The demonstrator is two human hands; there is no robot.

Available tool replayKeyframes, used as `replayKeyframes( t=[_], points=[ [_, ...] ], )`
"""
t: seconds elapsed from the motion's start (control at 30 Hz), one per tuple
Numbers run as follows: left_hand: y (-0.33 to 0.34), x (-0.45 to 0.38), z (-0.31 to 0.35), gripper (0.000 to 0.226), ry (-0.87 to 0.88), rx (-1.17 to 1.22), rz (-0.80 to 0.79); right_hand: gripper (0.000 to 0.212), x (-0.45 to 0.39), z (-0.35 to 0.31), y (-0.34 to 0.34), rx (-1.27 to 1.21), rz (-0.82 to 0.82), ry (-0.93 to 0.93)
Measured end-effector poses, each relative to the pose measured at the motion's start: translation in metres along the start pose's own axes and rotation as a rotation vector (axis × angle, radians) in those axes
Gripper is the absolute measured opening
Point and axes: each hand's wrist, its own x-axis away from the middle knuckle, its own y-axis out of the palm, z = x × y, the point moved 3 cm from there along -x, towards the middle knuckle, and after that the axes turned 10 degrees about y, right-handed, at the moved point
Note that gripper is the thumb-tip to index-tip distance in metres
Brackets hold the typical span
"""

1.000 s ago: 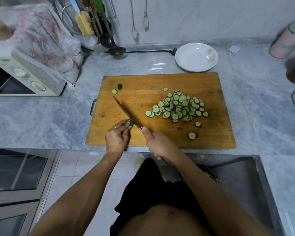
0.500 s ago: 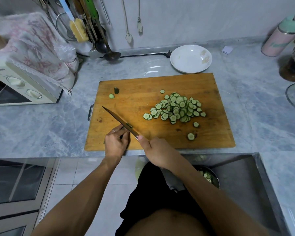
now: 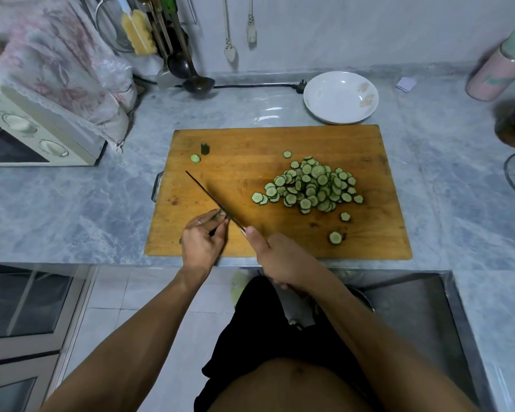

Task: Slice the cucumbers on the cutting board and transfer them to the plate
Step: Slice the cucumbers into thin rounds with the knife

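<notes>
On the brown wooden cutting board (image 3: pixel 280 144), left hand (image 3: pixel 201 242) pinches a small green cucumber end (image 3: pixel 220 215) (beside the blade); right hand (image 3: pixel 280 257) grips the thin knife (image 3: pixel 208 196).

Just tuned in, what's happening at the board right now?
A person is slicing cucumber on the cutting board. The left hand pinches the last small cucumber stub while the right hand holds the knife against it. A pile of slices sits on the board; the plate behind it holds no slices yet.
</notes>
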Motion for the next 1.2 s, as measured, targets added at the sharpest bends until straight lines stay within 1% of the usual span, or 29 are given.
replayKeyframes(
  t=[0.1,0.23,0.37,0.47,0.57,0.67,0.77,0.93,1.1,1.2],
  points=[
    [0.001,0.0,-0.002,0.033,-0.018,-0.001,0.007,0.072,-0.006,-0.003,0.003,-0.008,-0.017,0.02],
    [0.002,0.001,0.0,0.027,-0.02,-0.017,0.009,0.073,-0.015,-0.007,0.008,-0.007,0.01,0.036],
    [0.001,0.001,-0.004,0.035,-0.028,-0.008,-0.006,0.071,-0.018,-0.008,0.015,-0.001,0.042,0.005],
    [0.0,0.002,-0.002,0.028,-0.034,-0.029,-0.018,0.071,-0.017,-0.006,0.015,-0.019,0.047,0.014],
    [-0.003,0.003,0.0,0.022,0.0,-0.046,-0.019,0.073,-0.017,-0.001,0.011,-0.066,0.041,0.055],
    [-0.003,0.003,0.001,0.02,0.021,-0.041,0.016,0.077,-0.018,0.004,0.007,-0.101,0.018,0.089],
    [-0.002,0.003,0.002,0.017,0.018,-0.028,0.053,0.073,-0.013,0.007,0.003,-0.1,-0.002,0.074],
    [-0.003,0.002,0.001,0.017,0.059,-0.024,0.029,0.071,0.0,0.005,0.003,-0.02,0.002,-0.014],
    [0.0,0.005,-0.003,0.024,0.045,-0.021,0.011,0.072,0.01,0.005,-0.002,0.014,0.014,-0.033],
    [0.0,0.006,-0.001,0.021,0.046,-0.028,0.016,0.072,0.01,0.005,-0.002,0.029,0.007,-0.039]
  ],
)
